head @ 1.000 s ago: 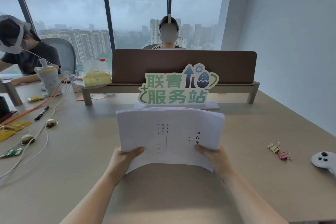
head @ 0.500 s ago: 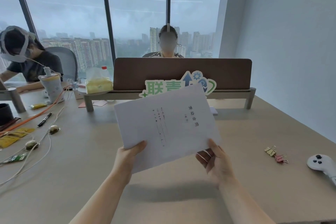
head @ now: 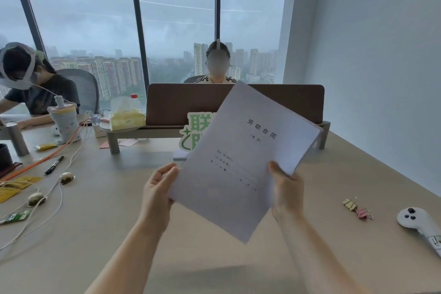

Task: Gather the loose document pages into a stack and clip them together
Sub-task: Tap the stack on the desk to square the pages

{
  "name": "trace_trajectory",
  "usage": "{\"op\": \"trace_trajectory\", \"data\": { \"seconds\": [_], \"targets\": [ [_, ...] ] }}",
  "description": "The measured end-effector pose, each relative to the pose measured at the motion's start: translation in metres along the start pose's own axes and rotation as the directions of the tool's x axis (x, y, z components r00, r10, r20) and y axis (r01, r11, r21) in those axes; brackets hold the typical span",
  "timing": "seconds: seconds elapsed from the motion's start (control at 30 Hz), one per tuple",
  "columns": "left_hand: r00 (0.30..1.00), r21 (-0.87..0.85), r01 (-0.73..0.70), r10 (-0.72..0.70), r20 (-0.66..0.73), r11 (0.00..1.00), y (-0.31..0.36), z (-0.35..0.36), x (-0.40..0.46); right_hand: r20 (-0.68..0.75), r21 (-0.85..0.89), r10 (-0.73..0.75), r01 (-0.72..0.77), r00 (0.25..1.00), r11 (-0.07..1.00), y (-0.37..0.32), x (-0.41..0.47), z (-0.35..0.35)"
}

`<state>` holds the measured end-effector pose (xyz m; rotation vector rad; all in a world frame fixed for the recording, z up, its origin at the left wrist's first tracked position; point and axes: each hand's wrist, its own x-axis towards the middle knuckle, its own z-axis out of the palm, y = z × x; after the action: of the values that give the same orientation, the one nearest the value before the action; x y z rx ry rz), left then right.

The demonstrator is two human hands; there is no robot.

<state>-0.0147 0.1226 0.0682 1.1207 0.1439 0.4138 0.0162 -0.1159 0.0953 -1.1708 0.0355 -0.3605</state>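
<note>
Two clips on table, perhaps beige

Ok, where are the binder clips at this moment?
In the head view, the binder clips lie on the table at the right, between the right hand, which holds the page stack, and the white controller.

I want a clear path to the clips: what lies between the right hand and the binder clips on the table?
Only bare beige tabletop, in the head view, separates the right hand from the small yellow and pink binder clips.
</note>
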Motion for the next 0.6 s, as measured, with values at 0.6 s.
{"op": "trace_trajectory", "data": {
  "seconds": [0.6],
  "targets": [
    [0.983, 0.203, -0.166, 0.144, 0.118, 0.965, -0.005, 0.040, -0.011, 0.202, -0.310, -0.034, 0.097, 0.979, 0.946, -0.004, -0.012, 0.012]
  ]
}}
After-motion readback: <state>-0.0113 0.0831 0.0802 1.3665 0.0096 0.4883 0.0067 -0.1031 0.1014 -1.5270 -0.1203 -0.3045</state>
